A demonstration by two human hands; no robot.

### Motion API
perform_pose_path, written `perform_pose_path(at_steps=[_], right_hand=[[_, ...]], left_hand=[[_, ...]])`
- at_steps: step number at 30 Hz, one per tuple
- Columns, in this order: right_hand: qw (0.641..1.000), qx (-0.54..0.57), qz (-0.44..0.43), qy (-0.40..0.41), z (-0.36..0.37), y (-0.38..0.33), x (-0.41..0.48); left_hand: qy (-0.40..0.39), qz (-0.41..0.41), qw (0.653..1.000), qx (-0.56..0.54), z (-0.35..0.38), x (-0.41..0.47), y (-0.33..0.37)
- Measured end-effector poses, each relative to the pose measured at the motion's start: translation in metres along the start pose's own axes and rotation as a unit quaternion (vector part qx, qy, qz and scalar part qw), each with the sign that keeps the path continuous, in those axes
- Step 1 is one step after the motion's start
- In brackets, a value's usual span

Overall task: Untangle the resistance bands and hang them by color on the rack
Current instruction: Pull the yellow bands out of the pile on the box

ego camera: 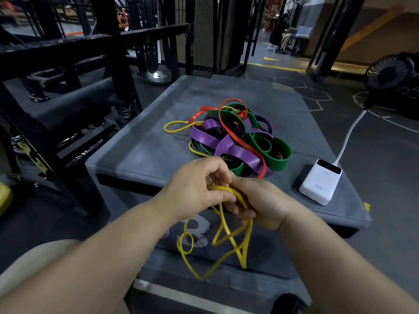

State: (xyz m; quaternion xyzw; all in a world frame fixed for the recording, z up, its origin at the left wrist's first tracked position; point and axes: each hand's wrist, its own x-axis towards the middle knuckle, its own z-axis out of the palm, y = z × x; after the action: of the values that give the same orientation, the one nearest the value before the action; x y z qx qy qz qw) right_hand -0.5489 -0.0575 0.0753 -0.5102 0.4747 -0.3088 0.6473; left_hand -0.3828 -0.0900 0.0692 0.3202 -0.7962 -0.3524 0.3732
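A tangled heap of resistance bands point(235, 137) in purple, green, red, black and yellow lies on top of a grey padded box point(145, 146). Another yellow band loops out of the heap's left side point(174, 126). In front of the box's near edge, my left hand point(199, 191) and my right hand point(263, 202) meet and both grip a thin yellow band point(226, 236). Its twisted loops hang below my hands over the box's front face. My fingers hide part of the band.
A white power bank point(320, 181) with a white cable lies on the box's right near corner. A black metal rack point(68, 71) stands to the left. A black fan point(390, 71) sits on the floor at the far right. A person sits far back.
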Motion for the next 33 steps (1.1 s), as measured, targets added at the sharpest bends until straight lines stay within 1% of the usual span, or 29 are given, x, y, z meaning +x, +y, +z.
perform_pose_path(at_steps=[4, 8, 11, 12, 13, 14, 16, 17, 21, 28, 31, 33], right_hand=[[0.999, 0.015, 0.034, 0.006, 0.0, -0.002, 0.0], [0.998, -0.019, 0.047, -0.021, -0.001, -0.006, -0.003], [0.998, -0.036, 0.041, -0.033, -0.001, -0.009, -0.006], [0.998, -0.03, 0.035, -0.036, -0.002, -0.01, -0.007], [0.999, -0.023, 0.03, -0.038, -0.004, -0.012, -0.008], [0.999, -0.013, 0.024, -0.038, -0.005, -0.013, -0.009], [0.999, 0.003, 0.008, -0.033, -0.009, -0.014, -0.01], [1.0, 0.005, 0.001, -0.027, -0.011, -0.015, -0.01], [1.0, -0.005, -0.018, 0.02, -0.018, -0.018, -0.009], [0.992, 0.031, -0.072, 0.096, -0.045, -0.028, -0.016], [0.978, 0.093, -0.123, 0.142, -0.054, -0.032, -0.02], [0.961, 0.154, -0.15, 0.173, -0.059, -0.03, -0.018]], left_hand=[[0.02, 0.009, 1.0, -0.02, -0.001, 0.001, 0.002], [0.037, -0.006, 0.998, -0.053, -0.005, 0.003, 0.003], [0.053, 0.016, 0.998, 0.029, -0.002, 0.003, -0.006], [0.048, 0.007, 0.998, 0.045, -0.002, 0.003, -0.009], [0.028, -0.014, 0.999, 0.036, -0.001, 0.004, -0.013], [-0.007, -0.042, 0.999, -0.003, 0.0, 0.003, -0.015], [-0.086, -0.088, 0.988, -0.096, 0.003, 0.002, -0.017], [-0.103, -0.105, 0.983, -0.114, 0.005, 0.002, -0.018], [-0.09, -0.156, 0.975, -0.129, 0.012, 0.002, -0.025], [-0.12, -0.229, 0.964, -0.068, 0.008, 0.004, -0.041], [-0.141, -0.244, 0.958, 0.042, 0.009, 0.004, -0.054], [-0.13, -0.25, 0.954, 0.098, 0.008, 0.004, -0.059]])
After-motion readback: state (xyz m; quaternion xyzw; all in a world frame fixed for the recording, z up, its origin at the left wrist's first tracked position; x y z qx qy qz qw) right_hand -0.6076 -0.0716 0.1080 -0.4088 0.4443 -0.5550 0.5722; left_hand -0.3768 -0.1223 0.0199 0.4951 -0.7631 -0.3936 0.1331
